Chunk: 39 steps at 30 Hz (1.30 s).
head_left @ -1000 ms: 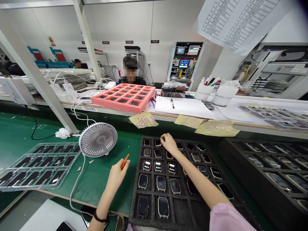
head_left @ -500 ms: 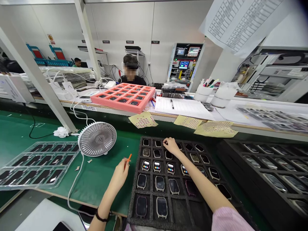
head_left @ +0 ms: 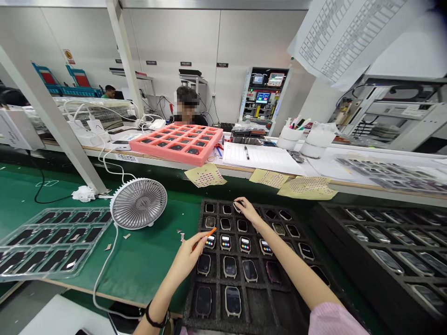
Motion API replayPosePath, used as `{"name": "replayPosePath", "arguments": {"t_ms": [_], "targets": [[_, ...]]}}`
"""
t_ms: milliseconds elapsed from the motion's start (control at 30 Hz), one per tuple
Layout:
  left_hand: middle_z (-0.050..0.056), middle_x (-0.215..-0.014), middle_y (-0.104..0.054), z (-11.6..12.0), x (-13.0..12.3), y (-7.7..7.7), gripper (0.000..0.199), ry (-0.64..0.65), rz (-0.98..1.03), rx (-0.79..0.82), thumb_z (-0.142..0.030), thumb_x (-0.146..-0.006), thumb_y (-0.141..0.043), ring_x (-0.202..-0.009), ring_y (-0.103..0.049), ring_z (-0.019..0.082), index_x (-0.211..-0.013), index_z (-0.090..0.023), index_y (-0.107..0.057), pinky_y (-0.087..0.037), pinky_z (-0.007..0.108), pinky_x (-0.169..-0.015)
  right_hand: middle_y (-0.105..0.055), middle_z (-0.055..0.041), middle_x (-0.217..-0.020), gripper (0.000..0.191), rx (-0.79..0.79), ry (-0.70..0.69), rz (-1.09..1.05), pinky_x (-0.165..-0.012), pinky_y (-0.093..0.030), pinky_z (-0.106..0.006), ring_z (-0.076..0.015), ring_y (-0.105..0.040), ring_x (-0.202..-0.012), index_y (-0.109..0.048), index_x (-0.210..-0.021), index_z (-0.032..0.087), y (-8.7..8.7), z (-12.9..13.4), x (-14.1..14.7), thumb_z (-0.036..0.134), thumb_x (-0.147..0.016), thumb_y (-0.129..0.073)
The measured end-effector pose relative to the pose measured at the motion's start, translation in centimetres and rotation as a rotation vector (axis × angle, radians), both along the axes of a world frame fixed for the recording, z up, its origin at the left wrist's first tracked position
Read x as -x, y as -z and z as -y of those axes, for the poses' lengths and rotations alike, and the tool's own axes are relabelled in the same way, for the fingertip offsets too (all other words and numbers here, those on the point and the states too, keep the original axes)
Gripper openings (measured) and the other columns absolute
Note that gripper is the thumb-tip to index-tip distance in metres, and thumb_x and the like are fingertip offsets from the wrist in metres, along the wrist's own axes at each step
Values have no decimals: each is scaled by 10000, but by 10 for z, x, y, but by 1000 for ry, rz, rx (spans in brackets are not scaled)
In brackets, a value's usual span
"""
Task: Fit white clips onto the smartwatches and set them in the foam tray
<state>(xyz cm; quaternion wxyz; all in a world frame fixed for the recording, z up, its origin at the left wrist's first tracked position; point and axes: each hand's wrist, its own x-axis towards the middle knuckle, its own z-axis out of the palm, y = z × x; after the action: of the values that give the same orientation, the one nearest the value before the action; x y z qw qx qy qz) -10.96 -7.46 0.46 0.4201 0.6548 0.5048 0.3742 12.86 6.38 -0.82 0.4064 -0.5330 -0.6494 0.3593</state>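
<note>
The person's left hand [head_left: 186,263] pinches a slim orange stick [head_left: 208,231] between thumb and fingertips, its tip reaching over the edge of a black foam tray [head_left: 190,302] and just beside a smartwatch with a lit, colourful screen [head_left: 210,241]. The right hand [head_left: 247,209] has its fingers bunched together, and their tips touch a dark-screened smartwatch [head_left: 238,206] in the tray's top row; whether they grip it, I cannot tell. The tray holds rows of rounded rectangular smartwatches, each in its own compartment, and lies on a green work mat [head_left: 146,267]. Small pale paper scraps [head_left: 181,235] lie on the mat just left of the tray. Farther left stand a round grey desk fan [head_left: 138,204] and a clear plastic tray with dark rectangular pieces [head_left: 52,244]. A second black tray of watches [head_left: 384,260] lies to the right. Beyond, on a white bench, sit a salmon-pink foam tray of dark pieces [head_left: 176,149] and a white paper sheet with a black pen [head_left: 246,152]. Yellow dotted sheets [head_left: 205,175] hang over the bench edge, and a co-worker [head_left: 185,109] sits across it.
</note>
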Motion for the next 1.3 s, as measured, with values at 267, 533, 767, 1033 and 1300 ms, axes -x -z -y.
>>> {"name": "replayPosePath", "arguments": {"t_ms": [267, 533, 767, 1033, 1300], "targets": [[-97, -475, -273, -3, -28, -13, 423, 11, 248, 87, -534, -883, -399, -406, -219, 69, -799, -155, -568, -175, 195, -407, -449, 80, -567, 228, 299, -392, -753, -443, -410, -244, -85, -412, -410, -500, -862, 237, -44, 79, 64, 432, -819, -611], [-99, -476, -279, 5, -27, -14, 449, 15, 324, 104, -562, -879, -410, -380, -200, 52, -811, -152, -578, -176, 181, -373, -466, 95, -520, 282, 384, -332, -939, -439, -383, -193, -48, -396, -386, -504, -769, 204, -62, 90, 73, 389, -748, -717], [-99, -443, -277, 7, -24, -25, 473, 24, 299, 120, -577, -854, -442, -371, -208, 52, -793, -137, -606, -167, 188, -368, -486, 92, -524, 295, 276, -292, -817, -389, -263, -182, -43, -391, -367, -484, -775, 208, -62, 93, 74, 406, -755, -701], [-95, -437, -302, 8, -24, -28, 496, 41, 366, 130, -631, -797, -500, -357, -199, 36, -729, -145, -573, -156, 177, -352, -318, 106, -437, 408, 562, -546, -1103, -352, -170, -194, -48, -171, -357, -341, -605, 214, -57, 97, 86, 414, -805, -635], [-107, -432, -262, 1, -24, -33, 482, -96, 472, 171, -642, -768, -531, -354, -160, 31, -657, -174, -493, -151, 160, -340, -378, 112, -452, 232, 471, -404, -1158, -358, -178, -189, -53, -230, -342, -444, -753, 229, -46, 92, 89, 332, -777, -650]]}}
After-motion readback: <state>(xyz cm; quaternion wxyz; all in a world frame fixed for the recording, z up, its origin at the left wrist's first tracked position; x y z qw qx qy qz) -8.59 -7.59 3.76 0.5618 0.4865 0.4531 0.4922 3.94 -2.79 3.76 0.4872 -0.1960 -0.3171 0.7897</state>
